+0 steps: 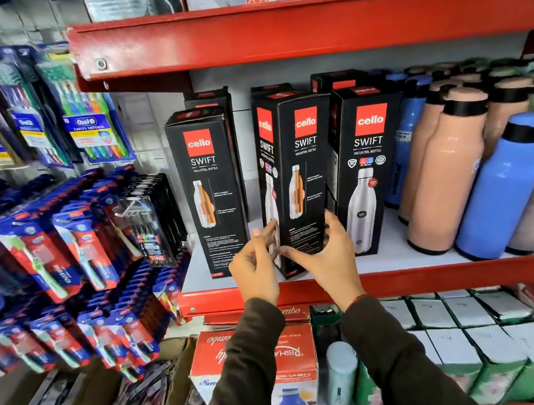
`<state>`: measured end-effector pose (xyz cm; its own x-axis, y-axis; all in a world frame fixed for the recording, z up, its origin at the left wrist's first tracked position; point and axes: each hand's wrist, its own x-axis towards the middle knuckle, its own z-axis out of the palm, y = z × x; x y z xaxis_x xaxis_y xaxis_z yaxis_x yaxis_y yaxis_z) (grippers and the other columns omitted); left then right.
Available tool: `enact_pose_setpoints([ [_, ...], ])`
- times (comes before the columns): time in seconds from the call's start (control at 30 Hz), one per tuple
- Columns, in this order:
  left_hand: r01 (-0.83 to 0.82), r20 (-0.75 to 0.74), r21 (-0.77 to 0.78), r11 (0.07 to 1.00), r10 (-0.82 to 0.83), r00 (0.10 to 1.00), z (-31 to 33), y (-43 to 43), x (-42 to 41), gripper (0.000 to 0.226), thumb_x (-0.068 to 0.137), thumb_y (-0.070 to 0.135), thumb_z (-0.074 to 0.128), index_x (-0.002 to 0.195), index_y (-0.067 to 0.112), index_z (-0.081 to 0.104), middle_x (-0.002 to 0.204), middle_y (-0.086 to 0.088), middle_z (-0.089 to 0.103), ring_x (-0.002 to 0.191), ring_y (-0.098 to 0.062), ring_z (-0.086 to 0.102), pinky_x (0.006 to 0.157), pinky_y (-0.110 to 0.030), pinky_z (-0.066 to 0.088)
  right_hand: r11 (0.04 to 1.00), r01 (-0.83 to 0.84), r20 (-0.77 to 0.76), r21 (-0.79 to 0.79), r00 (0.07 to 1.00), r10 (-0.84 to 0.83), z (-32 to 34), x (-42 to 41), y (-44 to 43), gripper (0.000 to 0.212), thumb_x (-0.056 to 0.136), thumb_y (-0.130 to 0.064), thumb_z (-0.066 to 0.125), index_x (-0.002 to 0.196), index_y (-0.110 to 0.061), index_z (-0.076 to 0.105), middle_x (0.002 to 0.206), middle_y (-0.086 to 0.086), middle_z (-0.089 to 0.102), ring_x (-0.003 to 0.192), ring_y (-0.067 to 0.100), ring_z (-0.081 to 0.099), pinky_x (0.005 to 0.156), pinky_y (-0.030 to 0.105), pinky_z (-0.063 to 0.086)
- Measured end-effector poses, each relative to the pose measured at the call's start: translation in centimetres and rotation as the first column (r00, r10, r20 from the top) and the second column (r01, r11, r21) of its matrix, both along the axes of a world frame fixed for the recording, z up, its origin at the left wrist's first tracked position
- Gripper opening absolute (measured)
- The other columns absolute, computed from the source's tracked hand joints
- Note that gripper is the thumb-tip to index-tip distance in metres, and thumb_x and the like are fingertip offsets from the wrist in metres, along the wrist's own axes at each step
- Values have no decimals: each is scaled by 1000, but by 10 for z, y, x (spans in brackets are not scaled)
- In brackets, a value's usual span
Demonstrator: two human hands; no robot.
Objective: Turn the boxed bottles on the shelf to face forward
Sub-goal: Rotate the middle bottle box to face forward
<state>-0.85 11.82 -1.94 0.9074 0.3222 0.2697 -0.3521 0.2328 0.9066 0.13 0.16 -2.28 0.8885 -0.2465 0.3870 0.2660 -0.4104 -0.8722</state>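
The middle box (pixel 293 181) stood on the shelf (pixel 406 277) between the left box (pixel 210 189) and the right box (pixel 365 168), turned corner-forward near the front lip. The left hand (pixel 254 266) and right hand (pixel 328 255) flanked its base, fingers spread; whether either grip actually pressed the card could not be told. Being tall and narrow, the middle box would likely tip off the lip or knock the right box if twisted too briskly from so low.
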Motion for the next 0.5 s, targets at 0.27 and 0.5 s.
enact_pose_setpoints([
  [0.27, -68, 106, 279, 958, 40, 994, 1, 8, 13, 38, 101, 11, 44, 137, 15, 53, 124, 31, 59, 112, 13, 56, 105, -10, 42, 996, -55, 45, 77, 998, 51, 14, -2, -7, 79, 63, -11, 88, 123, -37, 42, 106, -31, 53, 96, -30, 49, 77, -5, 39],
  [0.5, -37, 25, 417, 908, 29, 999, -10, 15, 35, 38, 102, 9, 42, 140, 6, 47, 130, 2, 55, 124, -14, 51, 94, 4, 33, 978, -179, 9, 107, 984, 179, 15, 0, -11, 95, 66, -11, 85, 146, -26, 36, 124, -32, 50, 118, -14, 49, 101, 14, 44],
])
